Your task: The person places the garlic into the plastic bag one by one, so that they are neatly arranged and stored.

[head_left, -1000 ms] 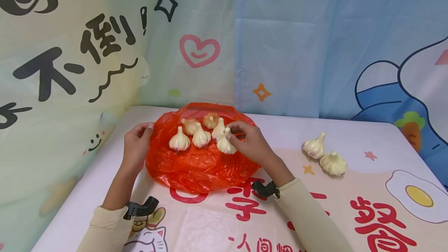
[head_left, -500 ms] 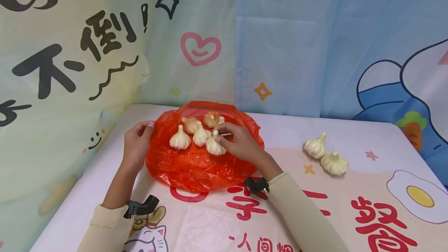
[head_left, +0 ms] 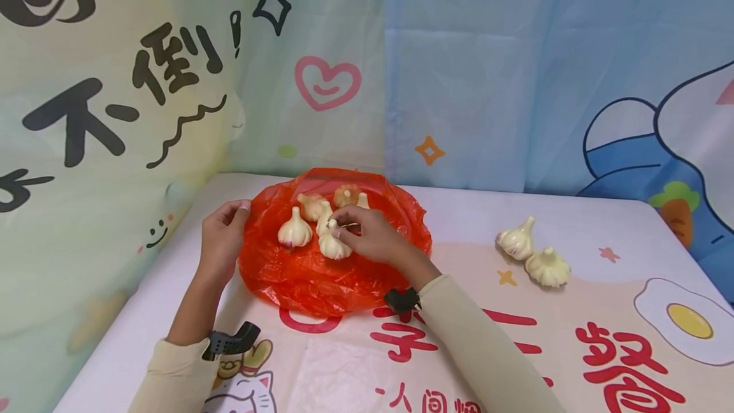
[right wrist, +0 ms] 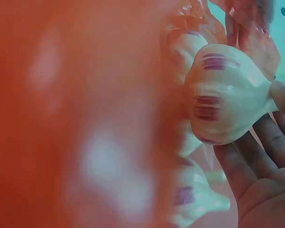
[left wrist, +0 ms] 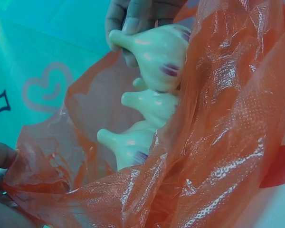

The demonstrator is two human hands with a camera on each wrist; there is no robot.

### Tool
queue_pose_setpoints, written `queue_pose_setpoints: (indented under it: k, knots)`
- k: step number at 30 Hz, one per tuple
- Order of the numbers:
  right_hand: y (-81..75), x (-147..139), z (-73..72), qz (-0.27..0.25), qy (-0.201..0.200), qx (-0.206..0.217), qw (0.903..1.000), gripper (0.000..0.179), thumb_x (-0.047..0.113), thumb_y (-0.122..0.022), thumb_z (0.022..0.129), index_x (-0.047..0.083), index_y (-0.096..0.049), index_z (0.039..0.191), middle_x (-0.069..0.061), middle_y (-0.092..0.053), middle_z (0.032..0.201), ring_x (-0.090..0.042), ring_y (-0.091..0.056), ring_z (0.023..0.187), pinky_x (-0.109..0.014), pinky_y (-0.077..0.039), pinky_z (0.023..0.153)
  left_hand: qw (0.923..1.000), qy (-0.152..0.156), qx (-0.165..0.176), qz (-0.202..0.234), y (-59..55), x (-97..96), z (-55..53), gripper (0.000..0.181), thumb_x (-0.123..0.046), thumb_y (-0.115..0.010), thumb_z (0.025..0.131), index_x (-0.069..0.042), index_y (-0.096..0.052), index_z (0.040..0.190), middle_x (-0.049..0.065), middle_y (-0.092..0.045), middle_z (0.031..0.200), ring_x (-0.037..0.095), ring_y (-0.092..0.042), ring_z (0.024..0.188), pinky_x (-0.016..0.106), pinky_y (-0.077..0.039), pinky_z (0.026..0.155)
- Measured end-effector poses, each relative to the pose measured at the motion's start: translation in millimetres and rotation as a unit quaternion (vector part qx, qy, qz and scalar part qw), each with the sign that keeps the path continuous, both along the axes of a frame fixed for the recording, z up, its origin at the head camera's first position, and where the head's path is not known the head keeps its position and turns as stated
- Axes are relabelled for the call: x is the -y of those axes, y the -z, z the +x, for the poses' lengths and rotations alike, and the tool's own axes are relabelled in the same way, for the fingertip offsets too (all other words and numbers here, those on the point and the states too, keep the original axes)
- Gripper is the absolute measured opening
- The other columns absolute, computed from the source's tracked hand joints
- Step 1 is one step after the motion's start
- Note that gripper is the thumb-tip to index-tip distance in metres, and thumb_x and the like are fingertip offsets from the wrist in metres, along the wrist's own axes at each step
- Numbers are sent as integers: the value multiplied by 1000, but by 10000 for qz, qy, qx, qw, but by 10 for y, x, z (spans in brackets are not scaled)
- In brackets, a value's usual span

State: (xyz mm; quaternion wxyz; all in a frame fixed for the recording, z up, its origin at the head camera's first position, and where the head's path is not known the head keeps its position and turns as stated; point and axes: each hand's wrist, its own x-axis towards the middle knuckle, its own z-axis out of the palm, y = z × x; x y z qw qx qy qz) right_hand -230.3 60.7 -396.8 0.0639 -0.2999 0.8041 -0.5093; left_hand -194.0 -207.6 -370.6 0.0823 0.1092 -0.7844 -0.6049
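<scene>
A thin red plastic bag [head_left: 309, 279] lies spread on the table with several garlic bulbs in its opening. At the bag's left edge my left hand [head_left: 222, 234] pinches the rim between thumb and fingers. My right hand [head_left: 373, 238] holds a garlic bulb [head_left: 334, 246] by its stem, over the middle of the bag. Purple streaks mark this held bulb [right wrist: 223, 95] in the right wrist view. To its left stands another garlic bulb [head_left: 295, 232]. Behind the held one, other bulbs are partly covered by it and by my fingers.
Two more garlic bulbs, one [head_left: 517, 239] behind the other [head_left: 547, 268], lie outside the bag on the right of the table. A printed cloth [head_left: 631, 336] covers the tabletop. Patterned curtains [head_left: 459, 81] hang behind and to the left.
My right hand has moved left across the bag, carrying the garlic bulb with it. My left hand keeps its pinch on the rim and has barely moved.
</scene>
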Motion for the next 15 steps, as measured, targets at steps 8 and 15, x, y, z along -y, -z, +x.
queue_pose_setpoints:
  k: [8, 15]
  knots:
    - [-9, 137, 0, 490, -305, -128, 9982, 23, 17, -65, 95, 8, -62, 116, 0, -66, 110, -15, -60, 106, -32, -48, 94, 10000, -9, 42, 67, 15, 14, 5, 44, -38, -45, 103, -4, -58, 127, 9, -54, 117, 20, -49, 102, 17, -48, 84]
    - [-6, 263, -13, 425, -340, 66, 9985, 26, 17, -65, 94, 8, -63, 118, 1, -66, 109, -13, -61, 105, -28, -48, 93, 9999, -46, 4, 118, 33, 17, -4, 43, -38, -45, 103, -4, -58, 127, 8, -55, 116, 19, -50, 101, 17, -48, 83]
